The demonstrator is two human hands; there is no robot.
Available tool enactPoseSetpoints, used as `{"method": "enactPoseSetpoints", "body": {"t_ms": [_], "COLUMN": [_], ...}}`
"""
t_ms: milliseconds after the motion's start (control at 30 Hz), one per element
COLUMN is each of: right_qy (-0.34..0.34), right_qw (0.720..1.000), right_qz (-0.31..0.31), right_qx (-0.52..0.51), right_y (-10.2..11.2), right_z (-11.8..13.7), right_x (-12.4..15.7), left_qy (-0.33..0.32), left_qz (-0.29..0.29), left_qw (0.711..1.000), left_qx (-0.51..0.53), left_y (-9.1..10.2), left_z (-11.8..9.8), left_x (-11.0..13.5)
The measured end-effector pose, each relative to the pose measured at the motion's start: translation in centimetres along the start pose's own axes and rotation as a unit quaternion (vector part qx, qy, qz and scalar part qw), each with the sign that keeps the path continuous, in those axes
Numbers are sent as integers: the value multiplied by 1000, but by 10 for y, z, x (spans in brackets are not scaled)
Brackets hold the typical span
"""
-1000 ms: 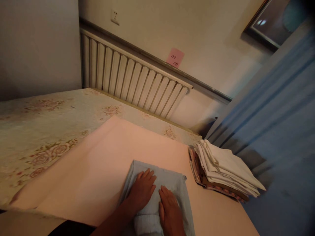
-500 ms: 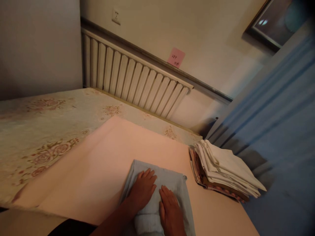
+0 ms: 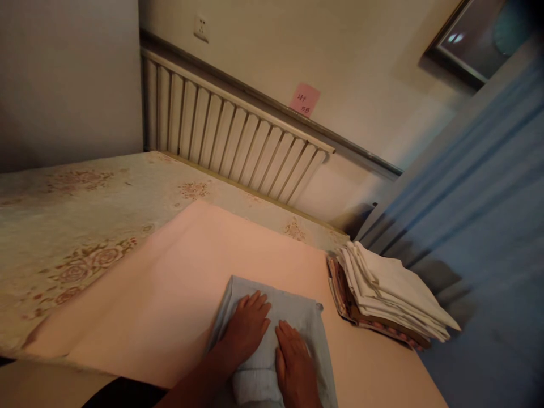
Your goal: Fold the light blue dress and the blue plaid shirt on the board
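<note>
A light blue garment (image 3: 293,300), folded into a rough rectangle, lies flat with a button near its far right corner and a cuff-like band near its front. My left hand (image 3: 250,326) rests palm down on its left part, fingers stretched out. On the right part lies my right hand (image 3: 294,360), also flat, with its fingers extended and close together. Both palms touch the cloth, and neither grips it. Under the garment is a pink sheet (image 3: 170,289). The garment's near end runs out of view at the bottom.
A stack of folded clothes (image 3: 395,289), white on top and brown below, sits to the right on the pink sheet. Beneath spreads a flowered cover (image 3: 161,198). A radiator (image 3: 229,130) lines the wall, and a blue curtain (image 3: 480,226) hangs at the right.
</note>
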State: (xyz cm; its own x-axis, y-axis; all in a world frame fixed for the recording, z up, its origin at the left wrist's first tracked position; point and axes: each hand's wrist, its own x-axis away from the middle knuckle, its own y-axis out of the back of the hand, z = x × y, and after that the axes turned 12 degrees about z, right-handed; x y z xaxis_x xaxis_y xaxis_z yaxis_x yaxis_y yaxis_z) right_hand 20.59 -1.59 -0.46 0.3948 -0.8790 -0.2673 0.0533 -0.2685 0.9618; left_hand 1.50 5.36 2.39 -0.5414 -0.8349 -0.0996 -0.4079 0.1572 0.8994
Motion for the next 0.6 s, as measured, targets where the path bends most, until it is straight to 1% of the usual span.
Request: {"method": "enactPoseSetpoints", "body": {"t_ms": [167, 433, 600], "right_qy": [-1, 2, 0], "right_qw": [1000, 1000, 1000], "right_qz": [8, -6, -2], "right_qx": [7, -7, -19], "right_y": [-1, -2, -1], "right_z": [-1, -1, -1], "right_x": [0, 0, 0], "left_qy": [-3, -1, -4], "left_qz": [-5, -5, -7], "left_qw": [1000, 1000, 1000], "left_qx": [-1, 0, 1], "left_y": [-1, -3, -1], "left_z": [0, 1, 1], "left_x": [0, -1, 0]}}
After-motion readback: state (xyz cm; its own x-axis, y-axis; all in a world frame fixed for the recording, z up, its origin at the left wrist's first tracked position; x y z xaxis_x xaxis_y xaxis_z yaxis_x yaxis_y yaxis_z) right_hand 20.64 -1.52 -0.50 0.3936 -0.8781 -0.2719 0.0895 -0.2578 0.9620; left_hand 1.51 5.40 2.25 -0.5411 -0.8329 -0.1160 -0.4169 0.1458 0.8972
